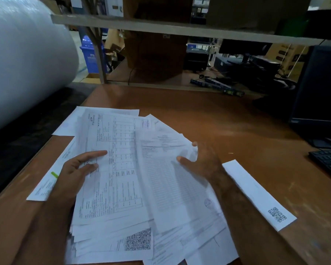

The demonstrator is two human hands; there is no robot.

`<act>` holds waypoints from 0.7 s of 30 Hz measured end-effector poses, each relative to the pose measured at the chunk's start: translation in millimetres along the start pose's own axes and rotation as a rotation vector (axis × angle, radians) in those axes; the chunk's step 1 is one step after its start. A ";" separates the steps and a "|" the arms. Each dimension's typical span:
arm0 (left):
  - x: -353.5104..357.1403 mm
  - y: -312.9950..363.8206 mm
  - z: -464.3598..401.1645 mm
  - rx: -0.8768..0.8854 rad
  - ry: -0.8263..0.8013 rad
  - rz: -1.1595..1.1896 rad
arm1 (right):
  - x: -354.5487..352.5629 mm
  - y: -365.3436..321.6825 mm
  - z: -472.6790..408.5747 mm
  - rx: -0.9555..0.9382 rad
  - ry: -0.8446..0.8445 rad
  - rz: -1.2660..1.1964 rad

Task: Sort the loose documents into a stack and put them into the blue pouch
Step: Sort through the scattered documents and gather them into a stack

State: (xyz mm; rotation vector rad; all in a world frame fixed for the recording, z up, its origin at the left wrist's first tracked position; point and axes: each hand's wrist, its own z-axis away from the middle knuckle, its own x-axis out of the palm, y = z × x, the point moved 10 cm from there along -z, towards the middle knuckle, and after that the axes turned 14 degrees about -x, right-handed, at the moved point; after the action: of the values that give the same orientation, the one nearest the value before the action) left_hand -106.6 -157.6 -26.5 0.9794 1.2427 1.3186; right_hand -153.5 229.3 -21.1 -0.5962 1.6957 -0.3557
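You're early in the sort: your left hand (75,169) rests flat-fingered on the fanned documents (134,178) while your right hand's (201,161) grip pinches their far edge, a strip (256,192) lies loose on the desk (218,115), and no blue pouch shows.

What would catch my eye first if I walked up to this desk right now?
Probably the messy spread of printed documents fanned over the brown desk, with the left hand and right hand on the sheets. Next, the huge roll of bubble wrap at far left, then the long paper strip with a QR code, lying at right.
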 end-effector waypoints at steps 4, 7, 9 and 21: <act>0.7 -2.0 -2.0 0.000 -0.005 -0.006 | 13.3 1.1 -2.0 -0.037 -0.181 0.089; -3.7 -7.2 -3.2 -0.017 0.001 0.012 | 14.9 -6.0 -8.7 -0.060 -0.127 -0.130; -5.4 -9.4 -5.4 -0.029 0.005 0.030 | 12.6 -14.5 -8.8 -0.129 -0.067 -0.277; -0.7 0.5 0.6 0.014 0.007 0.051 | 32.4 -64.4 -23.8 -0.229 -0.129 -0.790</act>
State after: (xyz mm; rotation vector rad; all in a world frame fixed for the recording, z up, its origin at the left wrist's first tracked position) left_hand -105.9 -158.2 -25.9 1.0231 1.2406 1.3552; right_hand -168.3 156.0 -7.6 -1.4301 1.3246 -0.6652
